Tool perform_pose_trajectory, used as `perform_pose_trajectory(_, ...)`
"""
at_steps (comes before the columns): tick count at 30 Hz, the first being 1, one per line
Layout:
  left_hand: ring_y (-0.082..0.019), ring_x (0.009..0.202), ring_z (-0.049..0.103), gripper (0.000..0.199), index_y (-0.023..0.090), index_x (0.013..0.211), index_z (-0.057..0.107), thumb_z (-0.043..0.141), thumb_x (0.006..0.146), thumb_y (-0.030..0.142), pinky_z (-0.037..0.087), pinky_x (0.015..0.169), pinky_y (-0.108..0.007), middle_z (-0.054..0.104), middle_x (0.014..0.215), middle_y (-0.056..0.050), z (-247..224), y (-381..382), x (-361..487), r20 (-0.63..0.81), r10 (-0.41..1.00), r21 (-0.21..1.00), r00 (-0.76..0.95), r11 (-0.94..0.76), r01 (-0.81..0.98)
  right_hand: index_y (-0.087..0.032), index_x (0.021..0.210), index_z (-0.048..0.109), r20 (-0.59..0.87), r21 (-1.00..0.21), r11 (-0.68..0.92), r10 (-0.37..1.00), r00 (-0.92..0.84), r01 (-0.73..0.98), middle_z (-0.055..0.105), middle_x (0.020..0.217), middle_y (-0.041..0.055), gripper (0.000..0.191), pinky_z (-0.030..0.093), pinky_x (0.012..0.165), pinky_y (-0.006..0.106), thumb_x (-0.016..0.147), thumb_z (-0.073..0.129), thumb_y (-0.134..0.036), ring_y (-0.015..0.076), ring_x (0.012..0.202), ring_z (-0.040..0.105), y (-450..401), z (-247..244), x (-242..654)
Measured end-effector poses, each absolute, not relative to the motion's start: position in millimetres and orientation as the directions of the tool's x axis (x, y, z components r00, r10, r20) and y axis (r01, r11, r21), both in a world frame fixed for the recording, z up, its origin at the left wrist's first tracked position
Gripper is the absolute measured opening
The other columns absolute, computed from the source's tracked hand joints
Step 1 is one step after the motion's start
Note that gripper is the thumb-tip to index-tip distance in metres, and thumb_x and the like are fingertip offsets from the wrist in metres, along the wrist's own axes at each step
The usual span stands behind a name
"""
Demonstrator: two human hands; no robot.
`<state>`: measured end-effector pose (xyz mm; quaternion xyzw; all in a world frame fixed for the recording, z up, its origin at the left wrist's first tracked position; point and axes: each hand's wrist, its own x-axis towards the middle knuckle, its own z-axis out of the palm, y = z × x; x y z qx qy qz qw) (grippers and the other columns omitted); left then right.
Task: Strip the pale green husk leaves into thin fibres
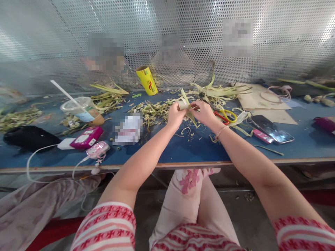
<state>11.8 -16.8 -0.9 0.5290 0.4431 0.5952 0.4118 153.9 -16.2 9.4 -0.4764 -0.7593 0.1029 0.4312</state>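
Observation:
Above the middle of the blue table, both of my hands are together on a pale green leaf strip (184, 95). One end of it sticks up and another hangs below the fingers. My left hand (175, 115) is closed round a short, pale, curled piece of it. The fingertips of my right hand (204, 112) pinch the strip just beside that. A heap of curled plant shreds (154, 112) lies behind and left of my left hand. Scissors with yellow and red handles (229, 116) lie just right of my right hand, partly covered by strips.
A yellow cardboard tube (147, 82) stands tilted near the perforated metal wall (193, 42). Leftward are a drink cup with a straw (87, 111), a magenta box (87, 137) and cables. A phone (273, 129) and cardboard sheets (259, 99) lie to the right. Someone's leg (52, 205) shows at left.

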Motion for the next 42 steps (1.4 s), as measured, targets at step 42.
perform_pose_trajectory(42,-0.018,0.090,0.073,0.019,0.019,0.088,0.059,0.067,0.076,0.007,0.061,0.083,-0.033,0.074,0.087,-0.004,10.7,-22.4,11.7,0.103,0.993,0.960,-0.051,-0.113,-0.256,-0.020,0.074,0.059,0.158,-0.985,0.154,0.986,-0.055,-0.072,0.066,0.070,-0.0020,0.029,0.052,0.058,0.023,0.073,0.077,-0.042,0.0114,0.065,0.063,-23.0,22.2,149.7)
